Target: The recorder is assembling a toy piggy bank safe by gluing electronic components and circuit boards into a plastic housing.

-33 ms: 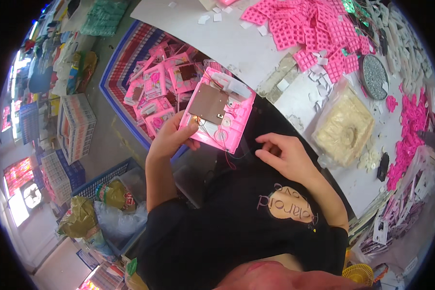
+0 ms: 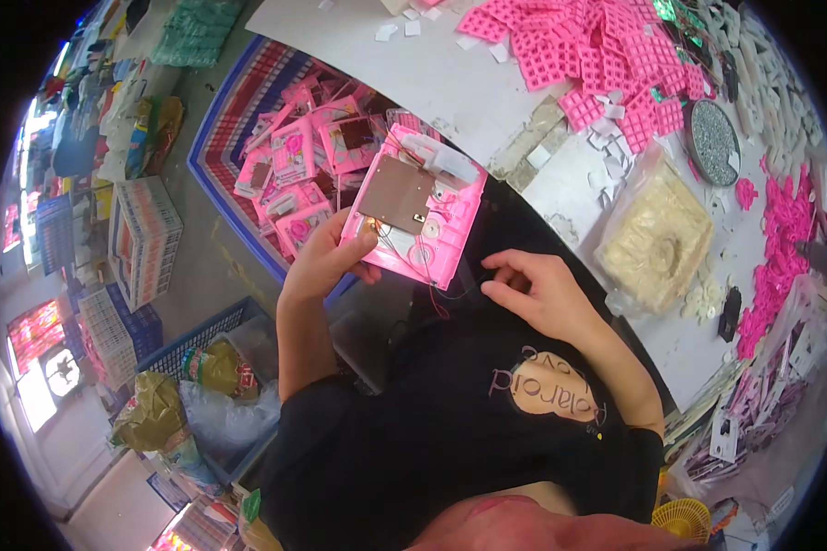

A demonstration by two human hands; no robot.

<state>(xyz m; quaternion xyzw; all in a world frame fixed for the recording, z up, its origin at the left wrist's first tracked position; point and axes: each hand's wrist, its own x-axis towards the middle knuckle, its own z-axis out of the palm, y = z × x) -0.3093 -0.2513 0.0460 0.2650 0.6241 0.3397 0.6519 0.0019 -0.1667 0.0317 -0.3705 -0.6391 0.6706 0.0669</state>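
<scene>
A pink plastic case (image 2: 415, 207) with a brown board and loose wires (image 2: 439, 303) sits mid-frame, tilted. The left hand (image 2: 338, 255) pinches its lower-left corner, thumb on top. Just right, the right hand (image 2: 538, 289) is half curled, visibly holding nothing. Upper left, a basket (image 2: 220, 138) holds similar cases; upper right, pink grids (image 2: 597, 64) cover the surface (image 2: 368, 55).

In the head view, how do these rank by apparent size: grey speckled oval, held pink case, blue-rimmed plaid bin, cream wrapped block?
1. Blue-rimmed plaid bin
2. Pink case and cream wrapped block: too alike to rank
3. Grey speckled oval
</scene>
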